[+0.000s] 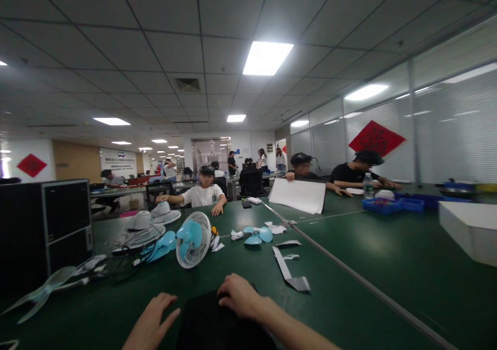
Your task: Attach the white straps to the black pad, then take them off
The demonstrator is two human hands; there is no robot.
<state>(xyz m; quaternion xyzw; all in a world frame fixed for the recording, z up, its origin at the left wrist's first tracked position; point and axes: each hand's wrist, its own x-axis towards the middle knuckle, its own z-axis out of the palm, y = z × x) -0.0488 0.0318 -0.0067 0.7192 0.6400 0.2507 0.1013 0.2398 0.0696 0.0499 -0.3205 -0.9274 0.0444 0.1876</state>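
Note:
At the bottom of the view my left hand (pixel 152 323) lies flat on the green table (pixel 349 288), fingers stretched forward and holding nothing. Just to its right sits a black object (pixel 209 324). My right hand (pixel 237 294) rests on that object's top edge with the fingers curled over it. Ahead of my hands stands a small white fan (pixel 193 246) with a light blue blade. Loose blue fan blades (pixel 256 234) and white fan grilles (pixel 145 231) lie around it.
A black computer case (pixel 44 231) stands at the left, with cables and a pale blade (pixel 42 288) beside it. Grey strips (pixel 289 272) lie ahead. A white box (pixel 469 231) and blue trays (pixel 388 205) are at the right. Several people sit at the far side.

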